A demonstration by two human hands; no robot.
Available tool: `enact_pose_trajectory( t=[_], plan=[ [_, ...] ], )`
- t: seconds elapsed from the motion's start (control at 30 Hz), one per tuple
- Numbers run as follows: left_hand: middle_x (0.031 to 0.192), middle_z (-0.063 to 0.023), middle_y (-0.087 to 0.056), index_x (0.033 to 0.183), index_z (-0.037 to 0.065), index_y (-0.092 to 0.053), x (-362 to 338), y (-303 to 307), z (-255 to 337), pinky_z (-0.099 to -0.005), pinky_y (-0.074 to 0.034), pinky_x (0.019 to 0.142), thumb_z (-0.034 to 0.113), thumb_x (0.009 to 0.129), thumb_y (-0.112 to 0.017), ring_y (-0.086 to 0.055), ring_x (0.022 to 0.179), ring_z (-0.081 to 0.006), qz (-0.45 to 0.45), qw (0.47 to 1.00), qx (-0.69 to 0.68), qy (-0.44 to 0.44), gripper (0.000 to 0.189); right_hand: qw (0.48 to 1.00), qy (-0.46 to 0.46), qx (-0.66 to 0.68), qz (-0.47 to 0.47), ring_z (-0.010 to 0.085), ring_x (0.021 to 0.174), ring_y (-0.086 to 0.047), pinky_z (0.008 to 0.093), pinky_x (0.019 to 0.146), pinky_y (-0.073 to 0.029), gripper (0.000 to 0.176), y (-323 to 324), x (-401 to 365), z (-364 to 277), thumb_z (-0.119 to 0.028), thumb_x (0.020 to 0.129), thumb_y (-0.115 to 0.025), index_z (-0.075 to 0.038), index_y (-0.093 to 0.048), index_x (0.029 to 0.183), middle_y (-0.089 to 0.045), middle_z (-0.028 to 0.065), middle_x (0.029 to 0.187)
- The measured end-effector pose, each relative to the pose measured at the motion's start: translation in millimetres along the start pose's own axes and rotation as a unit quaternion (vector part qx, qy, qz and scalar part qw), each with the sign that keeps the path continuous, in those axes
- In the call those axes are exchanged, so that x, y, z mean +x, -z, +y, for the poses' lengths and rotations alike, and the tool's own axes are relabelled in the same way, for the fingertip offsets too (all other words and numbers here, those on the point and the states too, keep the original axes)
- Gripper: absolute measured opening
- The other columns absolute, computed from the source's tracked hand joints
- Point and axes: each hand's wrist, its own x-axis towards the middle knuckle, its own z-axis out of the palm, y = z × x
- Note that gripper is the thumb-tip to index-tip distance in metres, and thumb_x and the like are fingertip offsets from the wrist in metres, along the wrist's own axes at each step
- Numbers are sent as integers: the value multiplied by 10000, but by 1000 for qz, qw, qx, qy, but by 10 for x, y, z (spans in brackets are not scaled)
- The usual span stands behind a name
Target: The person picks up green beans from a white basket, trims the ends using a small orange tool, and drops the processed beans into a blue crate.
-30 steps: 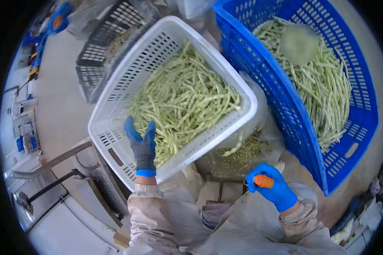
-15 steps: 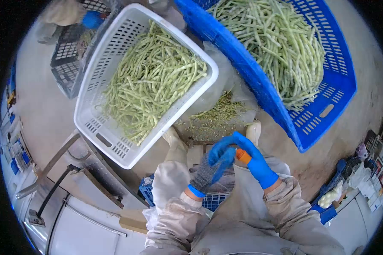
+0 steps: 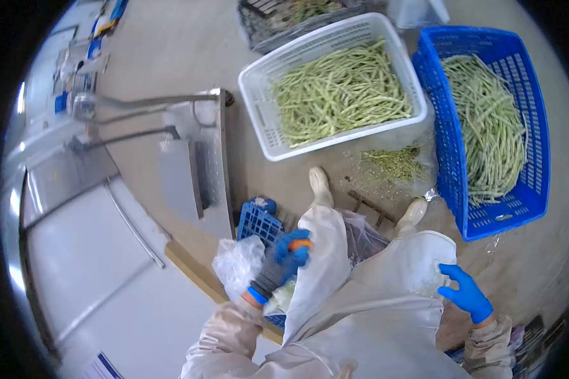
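My left hand [image 3: 289, 252], in a grey-and-blue work glove, is closed around a small orange object [image 3: 300, 244]; most of it is hidden by the fingers. It is beside my left leg, above a clear plastic bag [image 3: 240, 262] and near a small blue crate [image 3: 259, 224]. My right hand [image 3: 466, 294], in a blue glove, hangs at the right by the edge of the white apron [image 3: 385, 278]. Its fingers are apart and hold nothing.
Long green beans [image 3: 341, 91] lie in a white basket [image 3: 265, 136], and more beans [image 3: 487, 126] in a blue basket [image 3: 452, 183]. Trimmings [image 3: 395, 163] are on the floor between them. A metal cart [image 3: 218, 170] stands left; a dark crate [image 3: 259, 28] is behind.
My hands have parted: the orange object has gone from my right hand to my left. The right hand has moved out to the right. The view has turned left.
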Motion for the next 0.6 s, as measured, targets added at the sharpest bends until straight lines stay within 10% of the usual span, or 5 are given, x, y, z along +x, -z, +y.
enact_pose_trajectory(
  t=[0.1, 0.3, 0.6],
  plan=[
    [1020, -39, -591, 1164, 37, -553, 182, 667, -1085, -259, -479, 791, 121, 864, -599, -557, 893, -120, 171, 979, 30, -111, 315, 997, -44, 32, 61, 195, 1065, -551, 328, 930, -430, 410, -88, 120, -29, -96, 822, -643, 7, -523, 1200, -577, 121, 1154],
    [939, -62, -653, 1133, 94, -594, 747, 127, -3957, -314, -507, 676, 196, 775, -684, -605, 747, -173, 183, 976, 37, 108, 383, 994, -77, 6, 75, 176, 965, -599, 296, 874, -471, 269, -544, 948, -397, -31, 880, -547, 29, -552, 1142, -620, 110, 1053],
    [1015, -135, -625, 1120, 85, -584, 421, -553, -4196, -383, -497, 743, 221, 783, -626, -609, 847, -271, 182, 981, 10, 66, 366, 983, -83, -161, 26, 201, 910, -615, 311, 803, -495, 261, -682, 1638, -796, -53, 887, -532, 3, -556, 1140, -619, 104, 1025]
  ],
)
